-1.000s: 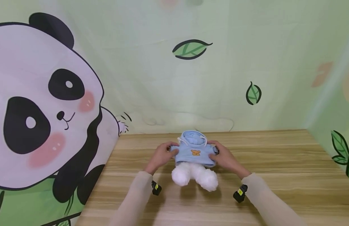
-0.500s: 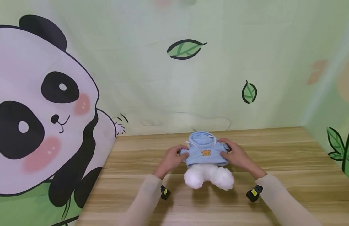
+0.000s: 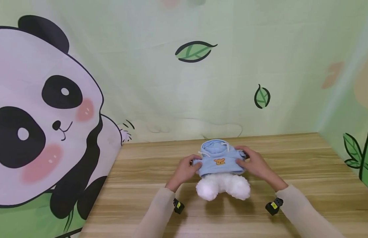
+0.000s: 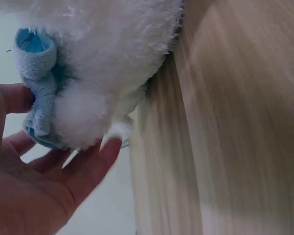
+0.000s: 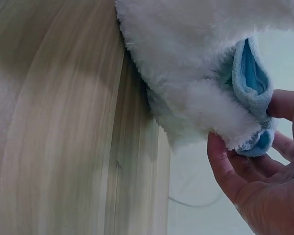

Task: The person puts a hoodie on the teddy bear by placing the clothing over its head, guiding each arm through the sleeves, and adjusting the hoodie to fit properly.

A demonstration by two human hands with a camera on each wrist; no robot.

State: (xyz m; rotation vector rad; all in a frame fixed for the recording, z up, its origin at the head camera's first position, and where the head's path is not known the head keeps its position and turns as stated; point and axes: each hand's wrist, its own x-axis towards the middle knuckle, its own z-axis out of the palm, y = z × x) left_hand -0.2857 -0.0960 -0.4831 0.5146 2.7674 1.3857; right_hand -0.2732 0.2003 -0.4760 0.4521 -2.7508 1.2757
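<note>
I have the plush toy point(image 3: 223, 187) held between the two hands, over the bench point(image 3: 142, 178); I cannot tell whether any of it touches the wood. It wears a light-blue hoodie point(image 3: 221, 169) with a small orange animal-face print point(image 3: 219, 161) midway between the hands. The hood point(image 3: 213, 147) gapes open a little farther out than the hands, white drawstrings point(image 3: 205, 154) at its sides. Two fluffy white legs stick out on the near side of the hands, with soft shadows on the wood below.

The left hand point(image 3: 187, 168) pinches the toy's sleeved arm beside it, thumb on the blue cloth and fingers round the back; its wrist view shows me fingertips against white fur. The right hand point(image 3: 253, 163) pinches the opposite sleeved arm in the same way.

Nearer than each hand, I see a small black camera point(image 3: 178, 206) at the cuff of a pale sleeve point(image 3: 157, 211). Beyond the hands, a pale green backdrop point(image 3: 142, 89) rises behind the bench, with a leaf point(image 3: 196, 52) printed above them and a large panda point(image 3: 38, 66) off past the left hand.
</note>
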